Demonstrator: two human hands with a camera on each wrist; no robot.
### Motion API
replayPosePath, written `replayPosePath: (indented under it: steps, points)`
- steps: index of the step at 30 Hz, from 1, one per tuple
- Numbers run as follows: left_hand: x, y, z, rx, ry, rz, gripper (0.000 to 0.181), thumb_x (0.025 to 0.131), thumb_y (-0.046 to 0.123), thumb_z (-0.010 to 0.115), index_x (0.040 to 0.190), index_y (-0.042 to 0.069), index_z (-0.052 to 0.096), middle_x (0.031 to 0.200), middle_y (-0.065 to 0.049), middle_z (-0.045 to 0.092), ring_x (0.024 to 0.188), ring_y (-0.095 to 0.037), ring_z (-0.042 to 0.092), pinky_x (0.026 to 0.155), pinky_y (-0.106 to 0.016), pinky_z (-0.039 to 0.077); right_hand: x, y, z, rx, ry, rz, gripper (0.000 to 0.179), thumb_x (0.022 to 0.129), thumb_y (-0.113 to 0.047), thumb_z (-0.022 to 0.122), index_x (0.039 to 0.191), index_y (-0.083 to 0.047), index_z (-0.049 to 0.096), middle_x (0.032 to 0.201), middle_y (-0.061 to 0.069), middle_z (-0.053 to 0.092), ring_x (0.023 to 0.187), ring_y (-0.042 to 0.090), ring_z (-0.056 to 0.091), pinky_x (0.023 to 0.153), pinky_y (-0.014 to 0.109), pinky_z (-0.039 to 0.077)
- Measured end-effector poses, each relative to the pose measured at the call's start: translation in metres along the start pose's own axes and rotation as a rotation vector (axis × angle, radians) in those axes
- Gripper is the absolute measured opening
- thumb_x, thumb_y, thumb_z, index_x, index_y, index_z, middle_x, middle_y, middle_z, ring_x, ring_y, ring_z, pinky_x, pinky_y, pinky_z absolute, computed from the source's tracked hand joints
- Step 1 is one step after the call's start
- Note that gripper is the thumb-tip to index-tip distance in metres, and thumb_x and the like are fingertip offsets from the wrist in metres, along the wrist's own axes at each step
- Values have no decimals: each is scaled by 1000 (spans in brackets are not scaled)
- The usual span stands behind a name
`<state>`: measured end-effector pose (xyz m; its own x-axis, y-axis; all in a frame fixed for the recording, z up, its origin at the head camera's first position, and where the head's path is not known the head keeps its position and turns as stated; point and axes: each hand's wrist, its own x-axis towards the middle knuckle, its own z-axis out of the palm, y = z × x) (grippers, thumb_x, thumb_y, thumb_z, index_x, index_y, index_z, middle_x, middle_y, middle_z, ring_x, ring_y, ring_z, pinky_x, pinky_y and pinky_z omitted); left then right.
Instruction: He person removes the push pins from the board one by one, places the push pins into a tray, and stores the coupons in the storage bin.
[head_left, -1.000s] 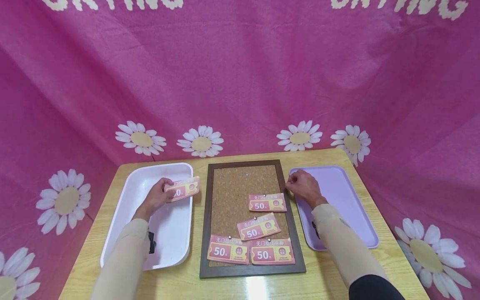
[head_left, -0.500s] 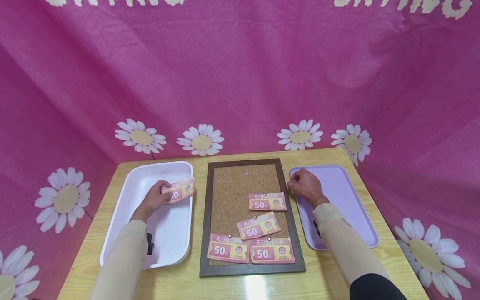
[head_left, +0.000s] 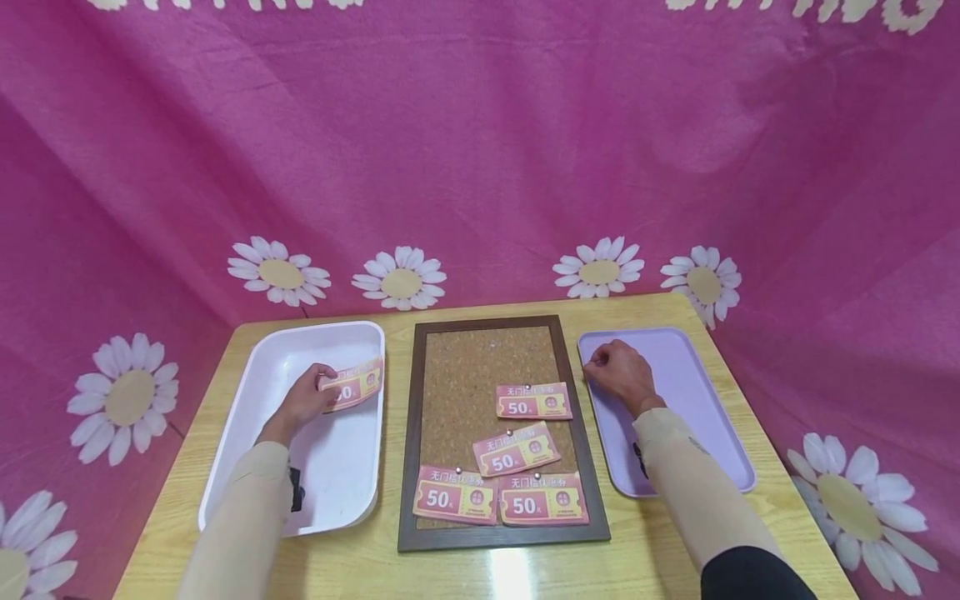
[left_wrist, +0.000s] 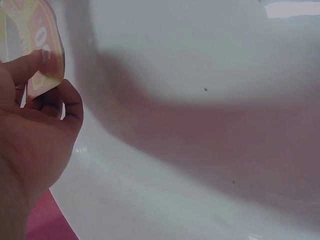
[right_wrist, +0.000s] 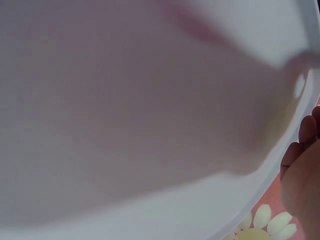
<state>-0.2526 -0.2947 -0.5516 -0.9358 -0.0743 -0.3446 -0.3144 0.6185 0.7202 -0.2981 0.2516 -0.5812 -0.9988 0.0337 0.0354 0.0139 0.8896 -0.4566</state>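
In the head view my left hand [head_left: 300,402] holds a pink and yellow coupon [head_left: 357,386] over the right side of the white bin [head_left: 227,433]. The left wrist view shows the coupon [left_wrist: 44,47] bent between thumb and fingers. My right hand [head_left: 622,372] is over the left edge of the purple tray [head_left: 686,400], thumb and fingers pinched together; what they pinch is too small to tell. Curled fingers of that hand [right_wrist: 305,155] appear at the right wrist view's edge. Several coupons [head_left: 534,402] are pinned to the framed corkboard [head_left: 453,375] between the containers.
Small round pins [head_left: 537,476] mark the tops of the coupons on the board. The wooden table [head_left: 450,575] bears the bin, board and tray side by side. A pink curtain [head_left: 480,167] with white daisies surrounds it on the back and sides.
My left hand has drawn the coupon left and slightly down, further over the white bin. My right hand has shifted right, off the board's edge and onto the tray's left side.
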Motion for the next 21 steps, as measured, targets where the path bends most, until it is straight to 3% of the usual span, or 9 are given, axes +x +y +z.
replayPosePath:
  steps: [21]
  points:
    - [-7, -7, -3, 51, -3, -48, 36, 97, 16, 51, 129, 5, 40, 132, -23, 47, 114, -33, 49, 95, -43, 41, -3, 7, 6, -41, -17, 47, 24, 81, -32, 62, 90, -10, 67, 91, 9, 59, 82, 29, 57, 79, 44, 43]
